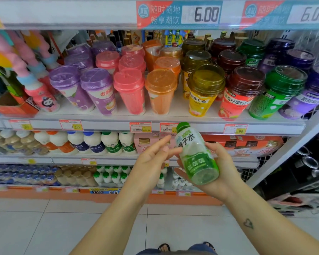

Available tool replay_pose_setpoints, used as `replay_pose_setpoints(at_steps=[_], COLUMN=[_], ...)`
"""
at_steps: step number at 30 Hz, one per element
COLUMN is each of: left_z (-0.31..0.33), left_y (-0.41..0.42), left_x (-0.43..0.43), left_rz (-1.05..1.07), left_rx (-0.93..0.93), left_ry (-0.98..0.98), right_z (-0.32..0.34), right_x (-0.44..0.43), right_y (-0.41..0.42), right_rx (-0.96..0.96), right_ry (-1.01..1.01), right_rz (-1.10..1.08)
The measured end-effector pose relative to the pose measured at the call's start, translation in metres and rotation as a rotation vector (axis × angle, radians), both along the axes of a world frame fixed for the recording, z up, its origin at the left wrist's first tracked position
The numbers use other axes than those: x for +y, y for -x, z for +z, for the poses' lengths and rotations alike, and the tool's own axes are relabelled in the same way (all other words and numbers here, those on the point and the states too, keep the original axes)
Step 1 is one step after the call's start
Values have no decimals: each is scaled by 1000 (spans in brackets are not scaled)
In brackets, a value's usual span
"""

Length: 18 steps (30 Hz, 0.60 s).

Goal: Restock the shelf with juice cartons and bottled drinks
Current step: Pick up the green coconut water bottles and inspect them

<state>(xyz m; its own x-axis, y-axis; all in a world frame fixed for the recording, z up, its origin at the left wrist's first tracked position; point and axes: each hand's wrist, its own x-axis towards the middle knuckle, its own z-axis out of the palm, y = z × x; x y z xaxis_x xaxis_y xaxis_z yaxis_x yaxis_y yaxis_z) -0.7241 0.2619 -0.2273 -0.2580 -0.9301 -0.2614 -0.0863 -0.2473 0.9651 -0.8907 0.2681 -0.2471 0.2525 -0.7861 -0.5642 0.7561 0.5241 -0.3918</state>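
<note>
- head view: gripping bottle [195, 153] in right hand [222, 162], cap tilted toward shelf [107, 124], probably for shelving.
- just beside it, left hand [151, 161] open, empty.

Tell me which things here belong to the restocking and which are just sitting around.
Job: green-capped plastic bottle with green label; right hand gripping it; left hand beside it.
Just there: coloured lidded plastic cups; pink plush toys; red-and-yellow price tags.
</note>
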Motion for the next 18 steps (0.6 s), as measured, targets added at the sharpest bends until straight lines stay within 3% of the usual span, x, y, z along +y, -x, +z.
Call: replay_pose_setpoints(at_steps=[7, 11, 18], left_z=[0, -2, 0], left_y=[-2, -5, 1], left_x=[-1, -1, -4], left_rz=[-7, -14, -63], left_rx=[-4, -26, 71], left_ry=[32, 57, 8], right_z=[-4, 1, 12], right_x=[3, 0, -3], right_y=[5, 4, -2], right_rx=[-173, -29, 479], right_ry=[-34, 44, 245], right_rz=[-92, -76, 135])
